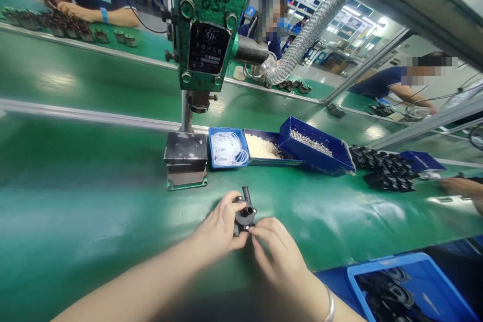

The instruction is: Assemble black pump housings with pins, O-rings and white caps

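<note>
A black round plastic housing [245, 217] with two short pipes is held above the green bench. My left hand [225, 219] wraps round its left side, thumb on top near the central pipe. My right hand [277, 249] has its thumb and fingertips pinched at a small light-coloured piece [247, 228] on the housing's lower right rim. The piece is mostly too small to make out. A metal bangle [329, 304] circles my right wrist.
Beyond my hands stand a green press [206, 30], its black block [186, 148], and bins of white rings [228, 149], cream pieces [260, 146] and screws [311, 143]. Black parts [388, 167] and another person's hand [462, 187] are right; a blue crate [390, 263] is lower right.
</note>
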Demonstrator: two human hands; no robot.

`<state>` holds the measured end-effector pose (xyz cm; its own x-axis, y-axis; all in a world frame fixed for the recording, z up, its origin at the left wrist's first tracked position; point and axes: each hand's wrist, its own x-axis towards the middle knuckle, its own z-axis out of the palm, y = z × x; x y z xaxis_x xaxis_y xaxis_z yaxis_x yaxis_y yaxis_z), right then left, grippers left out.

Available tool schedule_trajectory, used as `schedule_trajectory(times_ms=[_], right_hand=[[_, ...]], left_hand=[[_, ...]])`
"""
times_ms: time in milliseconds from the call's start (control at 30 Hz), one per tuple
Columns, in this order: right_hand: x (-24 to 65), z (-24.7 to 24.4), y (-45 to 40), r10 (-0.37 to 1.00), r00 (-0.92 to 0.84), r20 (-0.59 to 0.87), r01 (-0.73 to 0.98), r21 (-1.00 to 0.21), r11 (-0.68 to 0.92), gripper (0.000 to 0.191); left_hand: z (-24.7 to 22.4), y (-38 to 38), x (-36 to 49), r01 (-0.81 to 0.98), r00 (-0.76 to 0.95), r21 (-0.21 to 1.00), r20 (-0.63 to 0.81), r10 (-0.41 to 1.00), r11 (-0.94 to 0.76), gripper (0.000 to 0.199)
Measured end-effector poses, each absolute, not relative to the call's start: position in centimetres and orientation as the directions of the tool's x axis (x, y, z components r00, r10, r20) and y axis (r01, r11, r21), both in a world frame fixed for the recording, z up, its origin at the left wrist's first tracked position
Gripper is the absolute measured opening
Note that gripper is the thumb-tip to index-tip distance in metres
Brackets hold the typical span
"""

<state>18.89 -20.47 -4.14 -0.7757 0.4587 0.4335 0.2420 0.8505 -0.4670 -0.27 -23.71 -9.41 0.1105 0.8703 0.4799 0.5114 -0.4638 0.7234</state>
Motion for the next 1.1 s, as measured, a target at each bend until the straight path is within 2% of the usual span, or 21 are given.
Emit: schedule_trajectory(times_ms=[600, 867, 1000, 1100], right_hand=[[19.8, -5.6, -20.8, 0.407, -0.800, 0.440, 0.259, -0.359, 0.897, 0.054], [19.6, -4.4, -20.9, 0.345, -0.850, 0.398, 0.248, -0.275, 0.929, 0.061], [19.7, -4.1, -21.0, 0.338, -0.866, 0.369, 0.256, -0.253, 0.933, 0.059], [19.5, -4.0, -21.0, 0.365, -0.856, 0.366, 0.270, -0.284, 0.920, 0.053]], left_hand=[[-9.2, -23.8, -0.3, 0.511, 0.110, 0.721, 0.484, 0.868, -0.467, 0.073], [-9.0, -23.8, -0.4, 0.511, 0.110, 0.720, 0.487, 0.866, -0.470, 0.073], [-9.1, -23.8, -0.4, 0.514, 0.110, 0.718, 0.487, 0.866, -0.469, 0.073], [-9.1, -23.8, -0.4, 0.503, 0.108, 0.723, 0.491, 0.864, -0.474, 0.071]])
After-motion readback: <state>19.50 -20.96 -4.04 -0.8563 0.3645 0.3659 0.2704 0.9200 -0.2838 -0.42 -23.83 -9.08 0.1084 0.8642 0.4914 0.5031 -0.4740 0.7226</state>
